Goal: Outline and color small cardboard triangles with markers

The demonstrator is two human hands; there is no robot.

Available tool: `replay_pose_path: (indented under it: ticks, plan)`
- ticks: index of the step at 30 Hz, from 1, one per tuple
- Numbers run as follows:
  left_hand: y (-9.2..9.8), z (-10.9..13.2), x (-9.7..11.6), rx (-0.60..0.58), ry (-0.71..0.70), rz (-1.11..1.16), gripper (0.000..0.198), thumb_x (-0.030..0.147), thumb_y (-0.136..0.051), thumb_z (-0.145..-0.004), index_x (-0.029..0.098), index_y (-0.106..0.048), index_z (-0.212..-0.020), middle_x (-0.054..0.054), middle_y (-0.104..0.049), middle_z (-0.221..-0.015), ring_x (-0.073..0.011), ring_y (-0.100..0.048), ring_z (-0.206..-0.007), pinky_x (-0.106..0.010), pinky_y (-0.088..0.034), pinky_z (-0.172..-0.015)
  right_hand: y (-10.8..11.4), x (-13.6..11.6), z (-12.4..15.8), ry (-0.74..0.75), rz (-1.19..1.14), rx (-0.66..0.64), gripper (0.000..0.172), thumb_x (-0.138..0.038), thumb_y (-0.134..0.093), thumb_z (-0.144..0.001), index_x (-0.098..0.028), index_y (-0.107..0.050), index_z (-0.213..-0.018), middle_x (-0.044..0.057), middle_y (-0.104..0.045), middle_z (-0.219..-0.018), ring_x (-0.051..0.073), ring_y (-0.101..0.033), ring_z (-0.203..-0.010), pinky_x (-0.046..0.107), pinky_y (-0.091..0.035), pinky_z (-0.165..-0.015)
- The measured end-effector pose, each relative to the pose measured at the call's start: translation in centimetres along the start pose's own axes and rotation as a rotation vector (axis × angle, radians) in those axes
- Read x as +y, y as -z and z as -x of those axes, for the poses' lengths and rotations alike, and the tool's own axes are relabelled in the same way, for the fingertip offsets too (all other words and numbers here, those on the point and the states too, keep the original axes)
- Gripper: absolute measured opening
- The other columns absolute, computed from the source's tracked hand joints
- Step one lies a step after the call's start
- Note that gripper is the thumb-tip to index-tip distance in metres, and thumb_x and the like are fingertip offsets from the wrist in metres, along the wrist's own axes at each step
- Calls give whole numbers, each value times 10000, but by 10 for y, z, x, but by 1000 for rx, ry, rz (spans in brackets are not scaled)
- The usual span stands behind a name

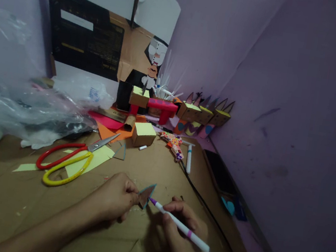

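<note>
My left hand (116, 199) pinches a small brown cardboard triangle (146, 195) with a teal edge, holding it just above the cardboard work surface (1, 202). My right hand (185, 234) grips a white marker (183, 227) with a purple tip. The tip touches the lower right edge of the triangle. Both hands are closed around what they hold, low in the middle of the view.
Red and yellow scissors (66, 160) lie on yellow paper to the left. A small cardboard cube (143, 133), another marker (188, 158), a black cable (203, 203), a dark phone (219, 171), plastic bags (17, 95) and paper-eared boxes (204, 113) stand beyond. Purple walls close in right and behind.
</note>
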State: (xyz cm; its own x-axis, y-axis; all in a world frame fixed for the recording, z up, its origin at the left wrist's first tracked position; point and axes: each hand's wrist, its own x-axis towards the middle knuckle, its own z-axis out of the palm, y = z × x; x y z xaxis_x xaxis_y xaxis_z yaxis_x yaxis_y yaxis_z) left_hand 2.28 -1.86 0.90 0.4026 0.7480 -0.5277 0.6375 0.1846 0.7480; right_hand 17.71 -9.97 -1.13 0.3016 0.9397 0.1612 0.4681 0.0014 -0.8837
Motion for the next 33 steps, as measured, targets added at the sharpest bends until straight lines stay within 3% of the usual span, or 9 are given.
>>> replay_pose_path:
  ticks: [9,15,19,21,23,26,28,30,33]
  plan:
    - [-1,0,-1,4,-19,6,436,582,-454,-656,167,-566,-580,49,-429,-333,-71,-297,-241,-199,-224,-288,-1,0,0,24,6,-42,92,-200,-536,-669,-172,-604,-613,0,-588,-534,135,-538,-444,197,-408,-425]
    - [-1,-1,-2,8,-11,15,412,558,-475,-646,181,-462,-477,42,-436,-330,-76,-303,-229,-206,-215,-274,-3,-4,0,-52,-24,-36,127,-257,-531,-699,-160,-594,-647,-23,-520,-488,117,-479,-426,185,-349,-384]
    - [-1,-1,-3,0,-16,20,413,565,-472,-643,177,-494,-504,46,-432,-331,-77,-306,-235,-207,-226,-279,-2,-4,-1,-25,6,-41,121,-244,-538,-690,-161,-608,-636,-13,-545,-491,130,-504,-439,192,-371,-398]
    - [-1,-2,-3,-1,-15,20,391,540,-465,-655,173,-518,-532,49,-429,-331,-76,-305,-236,-203,-223,-277,-3,-2,0,9,12,-30,120,-232,-538,-682,-167,-608,-608,-1,-570,-501,144,-528,-460,217,-423,-467]
    - [-2,-2,-3,2,-16,23,381,525,-454,-666,173,-513,-533,49,-428,-330,-72,-297,-234,-198,-213,-273,-4,-1,1,29,10,3,122,-220,-538,-673,-175,-600,-579,0,-587,-505,149,-537,-471,280,-466,-635]
    - [-1,-3,-2,5,-12,24,400,541,-457,-660,177,-469,-493,45,-426,-328,-69,-297,-234,-193,-202,-268,-6,0,2,50,5,41,124,-216,-538,-657,-185,-588,-547,-31,-557,-455,139,-525,-445,387,-375,-883]
    - [-1,-2,-2,0,-6,17,424,566,-469,-644,175,-458,-480,44,-426,-327,-67,-301,-232,-191,-205,-268,-6,1,2,61,5,41,127,-224,-536,-656,-186,-585,-545,-46,-532,-431,131,-514,-426,400,-334,-929]
    - [-1,-2,-2,-4,-10,13,441,588,-473,-635,173,-465,-485,45,-430,-330,-64,-298,-230,-189,-208,-269,-4,1,2,55,9,17,127,-239,-533,-670,-182,-589,-572,-39,-539,-449,130,-512,-425,355,-416,-836]
    - [-1,-2,-3,4,-10,16,432,581,-475,-635,179,-450,-478,47,-430,-326,-64,-295,-225,-188,-206,-266,-1,0,2,15,19,-9,136,-266,-526,-695,-173,-598,-626,-18,-548,-495,136,-512,-441,232,-446,-502]
